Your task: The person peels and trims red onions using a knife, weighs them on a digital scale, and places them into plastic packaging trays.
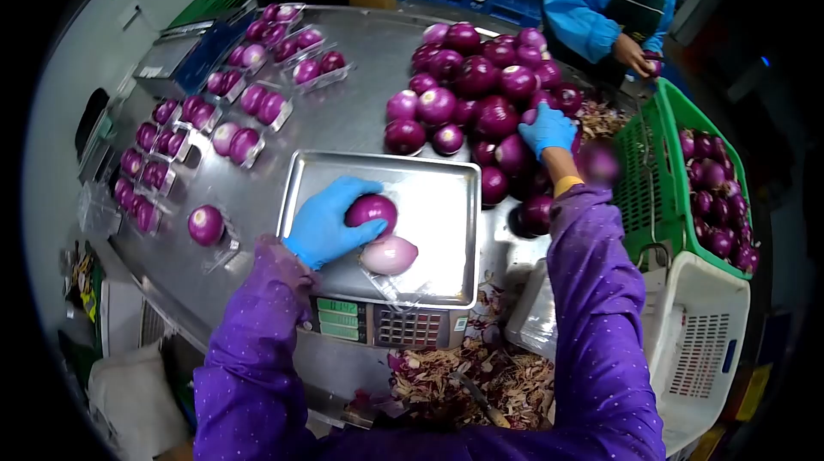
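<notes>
On the metal tray [438,203] of a digital scale [378,324], my left hand [335,216], in a blue glove, has its fingers wrapped round a red onion [373,215]. A paler onion [389,255] lies just below it, over a clear plastic container [396,291]. My right hand [548,130], also gloved in blue, reaches onto the right side of a big pile of red onions [476,75]. Its fingers rest on an onion there; whether they grip it is hard to see.
Packed onions in clear trays [245,148] stand at the left. A green crate [678,178] of onions and a white basket [699,349] are at the right. Onion skins [481,379] lie below the scale. Another person [601,6] stands at the back right.
</notes>
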Tool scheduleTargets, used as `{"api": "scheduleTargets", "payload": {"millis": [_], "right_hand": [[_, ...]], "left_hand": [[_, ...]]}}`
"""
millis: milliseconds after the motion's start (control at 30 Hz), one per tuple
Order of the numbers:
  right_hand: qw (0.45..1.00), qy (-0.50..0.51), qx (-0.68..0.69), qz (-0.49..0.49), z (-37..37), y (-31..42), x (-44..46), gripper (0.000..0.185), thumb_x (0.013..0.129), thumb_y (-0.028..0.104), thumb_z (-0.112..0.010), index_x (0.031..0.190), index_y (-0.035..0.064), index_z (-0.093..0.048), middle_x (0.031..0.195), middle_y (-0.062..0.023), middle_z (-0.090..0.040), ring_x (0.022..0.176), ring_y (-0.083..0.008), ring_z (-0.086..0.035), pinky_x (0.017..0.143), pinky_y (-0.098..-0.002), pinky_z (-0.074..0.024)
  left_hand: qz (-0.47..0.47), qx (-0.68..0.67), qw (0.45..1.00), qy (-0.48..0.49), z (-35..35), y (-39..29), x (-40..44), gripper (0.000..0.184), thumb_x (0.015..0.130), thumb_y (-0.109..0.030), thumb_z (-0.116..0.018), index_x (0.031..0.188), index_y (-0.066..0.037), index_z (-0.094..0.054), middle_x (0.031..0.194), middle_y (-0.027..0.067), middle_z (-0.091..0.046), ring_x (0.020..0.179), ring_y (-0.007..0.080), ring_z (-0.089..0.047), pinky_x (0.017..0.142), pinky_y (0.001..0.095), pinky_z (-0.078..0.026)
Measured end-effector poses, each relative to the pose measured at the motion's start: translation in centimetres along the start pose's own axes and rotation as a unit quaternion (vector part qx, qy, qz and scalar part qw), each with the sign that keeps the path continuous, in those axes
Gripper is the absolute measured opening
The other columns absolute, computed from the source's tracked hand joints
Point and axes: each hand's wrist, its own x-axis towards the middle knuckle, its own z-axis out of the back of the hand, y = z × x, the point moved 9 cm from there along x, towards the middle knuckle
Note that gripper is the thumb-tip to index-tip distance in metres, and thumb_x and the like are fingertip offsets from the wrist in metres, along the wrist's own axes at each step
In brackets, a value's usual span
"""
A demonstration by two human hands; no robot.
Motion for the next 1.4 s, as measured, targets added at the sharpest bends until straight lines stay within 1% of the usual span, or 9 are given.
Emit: {"api": "scheduleTargets", "payload": {"millis": [300, 367, 433, 567, 600, 800, 900, 1033, 1400], "right_hand": [[0.987, -0.104, 0.121, 0.022, 1.8, -1.2, -0.5, 0.064, 0.070, 0.047, -0.069, 0.123, 0.0136, -0.054, 0.114, -0.0152, -0.060, 0.111, -0.0342, -0.053, 0.094, -0.0467, -0.0403], [0.931, -0.164, 0.320, 0.062, 3.5, -2.0, -2.7, 0.064, 0.072, 0.038, -0.075, 0.124, 0.0108, -0.052, 0.112, -0.0148, -0.060, 0.105, -0.0299, -0.057, 0.093, -0.0401, -0.0438], [0.792, -0.088, 0.600, 0.076, 4.7, -0.9, -7.1, 0.058, 0.075, 0.027, -0.076, 0.123, 0.0068, -0.052, 0.111, -0.0117, -0.059, 0.102, -0.0215, -0.058, 0.090, -0.0350, -0.0469], [0.696, 0.031, 0.697, 0.170, 4.5, 3.6, -16.6, 0.058, 0.076, 0.020, -0.077, 0.124, 0.0048, -0.050, 0.116, -0.0097, -0.056, 0.102, -0.0172, -0.057, 0.091, -0.0304, -0.0461], [0.721, 0.037, 0.663, 0.196, 4.5, 4.6, -18.7, 0.058, 0.075, 0.021, -0.077, 0.124, 0.0049, -0.050, 0.117, -0.0096, -0.055, 0.104, -0.0175, -0.056, 0.092, -0.0305, -0.0458], [0.762, 0.088, 0.605, 0.215, 2.1, 8.4, -26.1, 0.067, 0.070, 0.029, -0.080, 0.125, 0.0047, -0.051, 0.119, -0.0123, -0.056, 0.107, -0.0238, -0.054, 0.094, -0.0340, -0.0437], [0.824, 0.057, 0.497, 0.265, 3.0, 8.9, -27.8, 0.068, 0.070, 0.027, -0.080, 0.126, 0.0040, -0.050, 0.117, -0.0144, -0.055, 0.111, -0.0254, -0.053, 0.098, -0.0354, -0.0424], [0.850, -0.007, 0.423, 0.314, 4.6, 9.7, -28.9, 0.065, 0.068, 0.030, -0.076, 0.124, 0.0096, -0.052, 0.110, -0.0136, -0.058, 0.100, -0.0318, -0.054, 0.091, -0.0402, -0.0423], [0.804, 0.075, 0.474, 0.351, 3.6, 12.2, -29.3, 0.063, 0.067, 0.023, -0.074, 0.124, 0.0094, -0.049, 0.111, -0.0149, -0.057, 0.104, -0.0340, -0.054, 0.093, -0.0409, -0.0423]], "left_hand": [[0.000, 0.022, 0.999, -0.045, 0.9, -1.3, -0.8, 0.050, 0.082, -0.029, -0.068, 0.127, -0.012, -0.054, 0.110, 0.0121, -0.059, 0.079, 0.0279, -0.061, 0.076, 0.0355, -0.049], [-0.042, 0.069, 0.996, -0.049, 0.4, -2.4, -2.0, 0.048, 0.076, -0.033, -0.073, 0.114, -0.010, -0.058, 0.101, 0.0118, -0.061, 0.073, 0.0267, -0.061, 0.070, 0.0357, -0.049], [-0.076, 0.128, 0.988, -0.030, -1.2, -2.5, -3.8, 0.047, 0.072, -0.036, -0.076, 0.107, -0.009, -0.059, 0.095, 0.0113, -0.061, 0.073, 0.0261, -0.061, 0.066, 0.0354, -0.048], [0.014, 0.257, 0.966, 0.028, -2.9, -3.4, -4.5, 0.059, 0.062, -0.051, -0.078, 0.102, -0.012, -0.058, 0.087, 0.0090, -0.061, 0.086, 0.0279, -0.060, 0.091, 0.0457, -0.038], [0.013, 0.260, 0.965, 0.007, -3.3, -2.7, -4.6, 0.062, 0.059, -0.053, -0.078, 0.101, -0.013, -0.057, 0.088, 0.0082, -0.061, 0.093, 0.0282, -0.059, 0.102, 0.0492, -0.027], [0.084, 0.161, 0.983, 0.017, -4.6, -1.1, -4.3, 0.057, 0.062, -0.044, -0.078, 0.102, -0.012, -0.054, 0.091, 0.0114, -0.058, 0.092, 0.0307, -0.056, 0.106, 0.0507, -0.025], [-0.012, 0.171, 0.982, -0.074, -3.1, -3.5, -4.6, 0.054, 0.056, -0.033, -0.082, 0.097, -0.010, -0.056, 0.092, 0.0110, -0.056, 0.093, 0.0316, -0.057, 0.096, 0.0451, -0.036], [-0.007, 0.097, 0.994, -0.050, -3.1, -3.7, -4.5, 0.053, 0.056, -0.020, -0.081, 0.103, -0.009, -0.058, 0.096, 0.0135, -0.051, 0.092, 0.0340, -0.054, 0.081, 0.0417, -0.045], [-0.037, 0.113, 0.991, -0.065, -2.4, -2.7, -5.8, 0.055, 0.058, -0.020, -0.079, 0.107, -0.007, -0.057, 0.105, 0.0123, -0.058, 0.099, 0.0331, -0.056, 0.085, 0.0431, -0.044]]}}
